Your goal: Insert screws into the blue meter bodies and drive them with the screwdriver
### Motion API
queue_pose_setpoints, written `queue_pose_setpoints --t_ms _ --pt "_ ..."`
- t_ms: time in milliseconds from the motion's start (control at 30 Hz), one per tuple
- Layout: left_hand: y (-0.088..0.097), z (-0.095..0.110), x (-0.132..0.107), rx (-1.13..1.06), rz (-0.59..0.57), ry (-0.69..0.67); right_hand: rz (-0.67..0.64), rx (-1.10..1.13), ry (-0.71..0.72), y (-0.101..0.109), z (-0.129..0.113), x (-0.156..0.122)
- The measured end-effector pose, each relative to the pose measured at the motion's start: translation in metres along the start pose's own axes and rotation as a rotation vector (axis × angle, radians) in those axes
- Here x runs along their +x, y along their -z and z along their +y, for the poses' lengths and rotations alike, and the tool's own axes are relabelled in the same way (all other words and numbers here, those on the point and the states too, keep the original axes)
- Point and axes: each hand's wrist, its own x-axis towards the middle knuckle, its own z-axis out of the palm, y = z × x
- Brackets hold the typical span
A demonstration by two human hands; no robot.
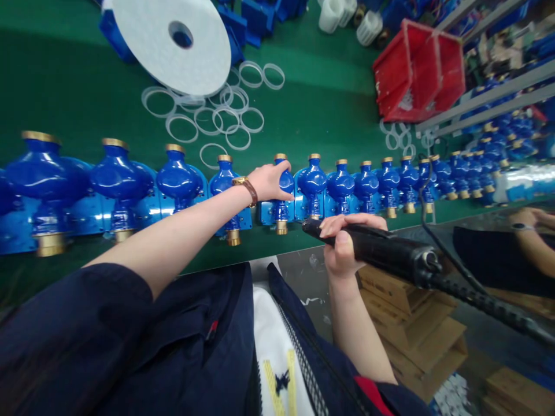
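Observation:
A long row of blue water-meter bodies with brass ends lies across the green belt (338,110). My left hand (269,181), with a watch on the wrist, is closed over one blue meter body (282,199) near the middle of the row. My right hand (347,242) is wrapped around a black corded power tool (381,248), held just in front of the belt's near edge. The tool's tip points left, toward the meter under my left hand.
Several clear plastic rings (217,118) lie scattered behind the row, beside a large white disc (173,43). A red bin (416,69) stands at the back right. Cardboard boxes (416,329) sit on the floor below. Another person's arm (531,234) shows at the right edge.

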Motion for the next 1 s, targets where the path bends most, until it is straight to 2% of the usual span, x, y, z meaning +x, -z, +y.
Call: queue_pose_setpoints --t_ms 200,433,567,733,867,1000 --pt "-0.002 0.001 0.000 0.000 0.007 -0.002 0.065 -0.019 -0.020 -0.003 0.004 0.005" --pt "-0.004 0.001 -0.001 -0.013 0.019 0.001 0.012 -0.051 -0.026 -0.008 0.008 0.009" --pt "-0.004 0.002 -0.001 -0.003 0.024 -0.005 -0.016 0.002 -0.013 -0.011 0.014 0.010" --pt "-0.005 0.001 0.000 0.005 0.036 -0.013 -0.011 -0.015 0.015 -0.006 0.020 0.007" --pt "-0.004 0.002 -0.001 0.016 0.032 0.001 -0.027 0.016 -0.004 -0.001 -0.006 0.005" --pt "-0.004 0.004 -0.001 0.023 0.041 0.021 -0.102 0.109 0.059 -0.016 -0.037 -0.003"
